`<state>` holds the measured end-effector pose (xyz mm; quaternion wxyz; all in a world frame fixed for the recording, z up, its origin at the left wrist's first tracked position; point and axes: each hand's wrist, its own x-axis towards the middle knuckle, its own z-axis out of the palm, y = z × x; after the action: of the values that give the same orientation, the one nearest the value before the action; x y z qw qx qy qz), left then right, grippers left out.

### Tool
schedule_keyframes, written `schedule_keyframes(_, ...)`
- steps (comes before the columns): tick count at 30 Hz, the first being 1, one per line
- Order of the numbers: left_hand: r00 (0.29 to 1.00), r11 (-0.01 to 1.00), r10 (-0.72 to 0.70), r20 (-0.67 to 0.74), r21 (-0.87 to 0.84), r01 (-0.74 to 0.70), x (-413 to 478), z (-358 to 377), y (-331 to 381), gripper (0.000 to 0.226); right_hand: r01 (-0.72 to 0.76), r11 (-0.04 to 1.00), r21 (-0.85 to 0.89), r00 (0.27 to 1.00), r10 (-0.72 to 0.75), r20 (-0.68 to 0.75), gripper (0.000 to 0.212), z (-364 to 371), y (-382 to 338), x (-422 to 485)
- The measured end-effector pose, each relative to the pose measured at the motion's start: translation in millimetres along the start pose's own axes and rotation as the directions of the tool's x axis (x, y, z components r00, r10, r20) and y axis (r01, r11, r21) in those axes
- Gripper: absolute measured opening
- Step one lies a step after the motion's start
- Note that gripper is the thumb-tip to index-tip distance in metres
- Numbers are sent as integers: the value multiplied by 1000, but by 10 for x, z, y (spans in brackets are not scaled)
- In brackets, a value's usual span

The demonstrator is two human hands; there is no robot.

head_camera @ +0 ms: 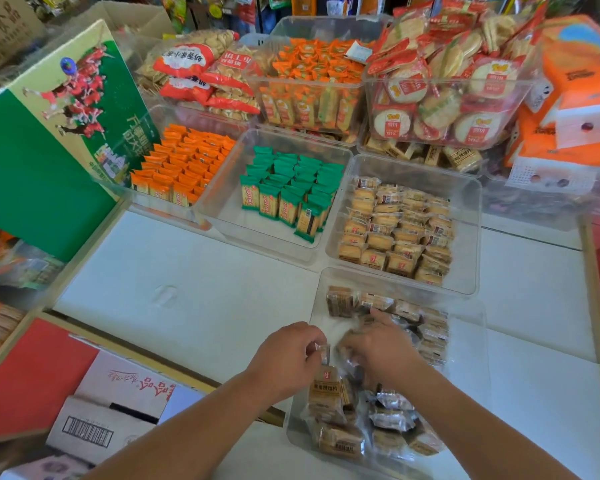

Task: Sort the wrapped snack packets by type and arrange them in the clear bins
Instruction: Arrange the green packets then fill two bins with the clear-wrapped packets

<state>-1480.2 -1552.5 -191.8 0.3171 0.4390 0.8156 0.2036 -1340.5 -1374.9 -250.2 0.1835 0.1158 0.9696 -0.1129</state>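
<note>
While the left hand (291, 355) pinches a brown packet (326, 389) by its top edge, hanging upright inside the near bin (317, 306), the right hand (381, 348) sits close beside, curled over loose packets (392, 417); grip unclear. Bare bin floor lies straight ahead, nearer the left hand.

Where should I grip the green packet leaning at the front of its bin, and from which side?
Probably pinch the green packet by its upper sealed end, from above on the near side: other packets crowd behind; the bin is bare in front.
</note>
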Motion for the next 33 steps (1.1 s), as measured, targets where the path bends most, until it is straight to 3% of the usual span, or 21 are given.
schedule_keyframes(2,998,995,-57,-18,-82,55,-2,20,-16,17,-68,996,59,998,68,4,23,-39,76,46)
schedule_keyframes(7,991,976,-117,-65,-192,102,-22,4,-19,17,-207,972,110,967,221,-130,30,-183,-2,219)
schedule_keyframes(11,987,978,-134,-94,-175,116,-6,-72,-17,20,-307,951,34,950,308,-57,35,-314,-164,442)
schedule_keyframes(14,989,987,-121,-82,-117,111,-34,-122,-45,21,-384,923,30,912,384,-145,40,-250,-182,503)
schedule_keyframes(17,998,999,-34,-50,-9,34,-66,-138,-26,21,-315,937,149,863,348,-366,39,-160,-95,460)
schedule_keyframes(19,999,998,49,-11,43,-49,-54,-87,27,19,-176,910,375,814,349,-465,34,-182,0,329)
schedule_keyframes(21,983,973,125,134,176,-148,-34,44,109,19,-125,815,566,825,402,-397,23,-285,63,122)
schedule_keyframes(23,929,872,144,342,400,-282,9,196,194,26,-163,763,626,859,422,-290,14,-318,84,-98)
schedule_keyframes(25,883,738,82,462,568,-365,57,327,253,46,-219,808,547,918,360,-164,24,-238,87,-272)
schedule_keyframes(28,860,607,32,508,674,-421,112,354,333,64,-266,880,394,961,277,31,52,-110,65,-416)
schedule_keyframes(30,845,641,14,534,644,-418,135,327,368,63,-239,913,330,971,224,83,66,-80,74,-443)
schedule_keyframes(33,844,776,51,534,511,-370,132,239,378,49,-198,960,197,976,175,129,74,-87,32,-419)
